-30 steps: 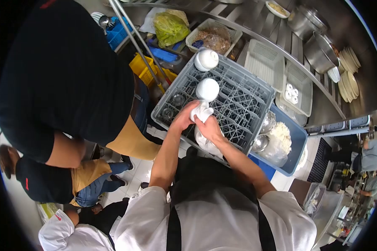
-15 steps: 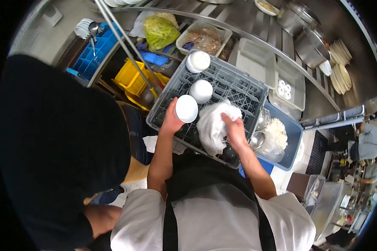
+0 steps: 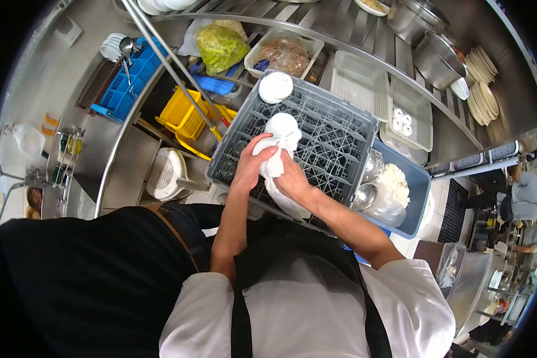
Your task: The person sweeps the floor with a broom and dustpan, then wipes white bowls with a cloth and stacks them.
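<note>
My left hand (image 3: 248, 168) is closed around a white cup (image 3: 262, 145) held over a grey dish rack (image 3: 370, 123). My right hand (image 3: 291, 179) grips a white cloth (image 3: 289, 206) and presses it against this cup. Part of the cloth bunches up between the hands, and the rest hangs below the right hand. Cloth and fingers hide much of the cup. Just beyond them, another white cup (image 3: 280, 123) stands in the rack. More white cups (image 3: 275, 87), apparently stacked, are at its far left corner.
A blue-grey tub (image 3: 420, 200) with bagged white food and metal bowls adjoins the rack's right side. Beyond the rack are pale plastic baskets (image 3: 361, 80) under a metal shelf (image 3: 322, 34). Yellow baskets (image 3: 185, 113) and metal poles are leftward. A person in black (image 3: 113, 268) stands close at left.
My right hand has brought the cloth leftward onto the cup in my left hand. The person in black has leaned lower and away, uncovering a counter and a white stool on the left.
</note>
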Motion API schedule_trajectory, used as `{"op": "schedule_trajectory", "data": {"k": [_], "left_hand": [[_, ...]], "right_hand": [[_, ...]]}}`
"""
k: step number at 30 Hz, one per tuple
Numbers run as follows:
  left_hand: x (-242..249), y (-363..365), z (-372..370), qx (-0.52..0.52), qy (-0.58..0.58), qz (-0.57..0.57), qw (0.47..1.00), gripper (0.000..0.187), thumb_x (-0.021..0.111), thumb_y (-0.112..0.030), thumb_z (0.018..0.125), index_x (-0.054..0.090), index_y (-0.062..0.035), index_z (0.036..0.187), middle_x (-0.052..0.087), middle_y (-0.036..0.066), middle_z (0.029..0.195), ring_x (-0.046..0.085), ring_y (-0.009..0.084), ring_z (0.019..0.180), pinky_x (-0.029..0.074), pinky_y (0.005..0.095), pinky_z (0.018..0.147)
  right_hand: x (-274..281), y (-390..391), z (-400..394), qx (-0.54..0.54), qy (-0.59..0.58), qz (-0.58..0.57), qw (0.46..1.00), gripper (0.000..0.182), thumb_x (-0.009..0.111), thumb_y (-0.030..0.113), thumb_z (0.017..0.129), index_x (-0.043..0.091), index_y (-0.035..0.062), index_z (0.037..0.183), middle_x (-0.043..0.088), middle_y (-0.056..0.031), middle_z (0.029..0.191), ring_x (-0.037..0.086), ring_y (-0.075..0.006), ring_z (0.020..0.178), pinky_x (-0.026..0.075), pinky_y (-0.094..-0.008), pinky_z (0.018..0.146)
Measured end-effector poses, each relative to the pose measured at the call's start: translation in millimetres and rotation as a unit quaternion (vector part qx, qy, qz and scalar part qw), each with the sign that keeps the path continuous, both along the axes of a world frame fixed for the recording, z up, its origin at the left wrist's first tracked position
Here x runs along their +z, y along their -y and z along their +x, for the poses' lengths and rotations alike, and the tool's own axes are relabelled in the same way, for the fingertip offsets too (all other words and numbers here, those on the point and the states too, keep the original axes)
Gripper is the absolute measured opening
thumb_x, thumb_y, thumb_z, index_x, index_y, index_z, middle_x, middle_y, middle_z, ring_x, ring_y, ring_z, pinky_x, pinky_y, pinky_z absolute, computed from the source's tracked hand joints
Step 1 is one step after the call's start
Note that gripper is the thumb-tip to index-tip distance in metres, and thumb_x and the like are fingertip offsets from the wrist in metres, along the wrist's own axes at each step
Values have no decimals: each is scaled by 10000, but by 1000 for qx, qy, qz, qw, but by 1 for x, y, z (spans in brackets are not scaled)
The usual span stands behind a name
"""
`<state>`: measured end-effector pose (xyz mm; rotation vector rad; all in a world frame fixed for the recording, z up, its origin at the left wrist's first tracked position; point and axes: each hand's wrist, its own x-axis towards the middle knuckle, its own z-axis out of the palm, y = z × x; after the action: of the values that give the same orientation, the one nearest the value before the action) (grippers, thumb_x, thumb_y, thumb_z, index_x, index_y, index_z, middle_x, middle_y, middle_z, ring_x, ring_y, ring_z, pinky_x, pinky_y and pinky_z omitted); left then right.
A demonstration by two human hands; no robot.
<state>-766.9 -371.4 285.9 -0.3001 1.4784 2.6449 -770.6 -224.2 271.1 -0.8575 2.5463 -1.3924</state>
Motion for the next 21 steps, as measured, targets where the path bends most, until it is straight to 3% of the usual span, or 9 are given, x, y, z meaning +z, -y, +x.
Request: {"op": "schedule_trajectory", "data": {"k": [3, 5, 7, 9, 10, 13, 16, 19, 21], "left_hand": [[-1, -7, 7, -37, -5, -9, 999, 459, 746, -94, 818, 606, -37, 1251, 638, 105, 1121, 609, 183, 1026, 494, 310, 897], [-3, -11, 9, -49, 2, -30, 998, 455, 743, -89, 815, 611, -35, 1247, 643, 108, 1108, 614, 186, 1016, 501, 311, 886], [-9, -13, 8, -86, 33, 21, 995, 446, 730, -67, 816, 612, -37, 1245, 649, 111, 1093, 616, 183, 1004, 511, 315, 887], [-7, -15, 10, -114, 23, 4, 993, 522, 682, -211, 851, 540, -35, 1322, 635, 130, 1159, 616, 221, 1062, 489, 342, 958], [-5, -16, 9, -114, 24, 65, 991, 530, 652, -270, 869, 532, -31, 1327, 632, 136, 1177, 613, 241, 1082, 485, 360, 973], [-18, -15, 5, -97, 1, 144, 985, 536, 565, -322, 918, 493, -19, 1355, 598, 169, 1268, 620, 292, 1118, 511, 411, 978], [-27, 2, 4, -35, 31, 273, 961, 573, 484, -453, 945, 534, -27, 1325, 623, 135, 1269, 606, 285, 1166, 475, 449, 1021], [-34, 15, 11, -6, 31, 242, 970, 570, 457, -463, 977, 521, -29, 1341, 614, 127, 1291, 585, 284, 1205, 460, 445, 1041], [-37, 10, 12, -17, 53, 247, 967, 553, 443, -446, 993, 505, -35, 1357, 593, 125, 1320, 574, 277, 1220, 461, 441, 1040]], "right_hand": [[-4, 5, 16, -76, 22, -50, 996, 352, 502, 156, 940, 487, -5, 1252, 574, -288, 1132, 566, -470, 1052, 469, -496, 880], [-2, -5, 19, -33, 70, 45, 996, 297, 530, 128, 920, 557, -19, 1176, 623, -269, 1015, 599, -488, 917, 498, -494, 815], [-6, -5, 17, -69, 65, 17, 995, 245, 556, 108, 922, 600, -25, 1123, 670, -192, 930, 654, -402, 790, 524, -463, 735], [13, -7, 11, -84, 333, -222, 913, 237, 570, 120, 951, 598, -9, 1147, 683, -117, 964, 680, -255, 784, 541, -408, 687], [14, -10, 5, -101, 489, -310, 809, 232, 589, 170, 978, 606, 23, 1156, 678, -62, 997, 672, -151, 827, 557, -341, 673], [50, -33, 8, -130, 555, -429, 701, 290, 607, 205, 982, 597, 46, 1225, 674, -74, 1075, 681, -167, 849, 581, -327, 722], [65, -65, 21, -189, 416, -469, 756, 260, 610, 188, 981, 625, 49, 1200, 686, -64, 1061, 680, -154, 876, 578, -316, 725], [74, -75, 32, -242, 360, -455, 778, 200, 611, 176, 981, 670, 43, 1118, 703, -50, 986, 673, -133, 883, 555, -288, 738], [69, -66, 37, -220, 199, -280, 913, 201, 619, 178, 973, 681, 23, 1086, 707, -44, 981, 673, -133, 888, 533, -286, 738]]}}
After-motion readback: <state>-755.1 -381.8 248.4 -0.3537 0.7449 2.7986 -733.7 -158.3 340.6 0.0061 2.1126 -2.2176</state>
